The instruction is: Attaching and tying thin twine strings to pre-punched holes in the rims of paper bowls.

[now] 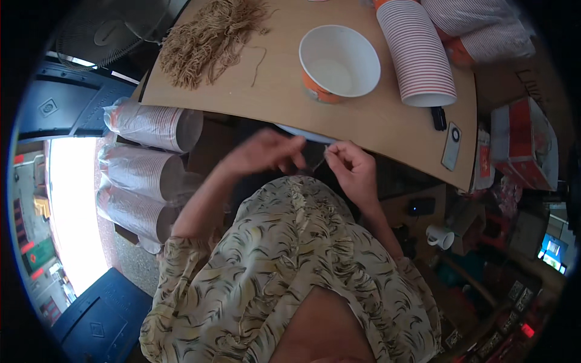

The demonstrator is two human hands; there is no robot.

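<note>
Just beyond the table's near edge, over my lap, both my hands are raised close together. My right hand (354,169) is closed in a pinch, thumb against forefinger, on a thin string (319,162) that trails toward the left. My left hand (266,151) is smeared by motion beside it; whether its fingers hold the string's other end cannot be made out. Ahead on the table lies a tangled heap of tan strings (209,39), with one loose strand to its right. A white paper bucket (339,63) with an orange lower side stands upright, its mouth facing up.
A long stack of nested paper buckets (417,51) lies at the table's right, near a black marker (439,118) and a phone (451,146). Plastic-wrapped bucket stacks (136,172) fill the left side below the table. A mug (440,237) sits at lower right.
</note>
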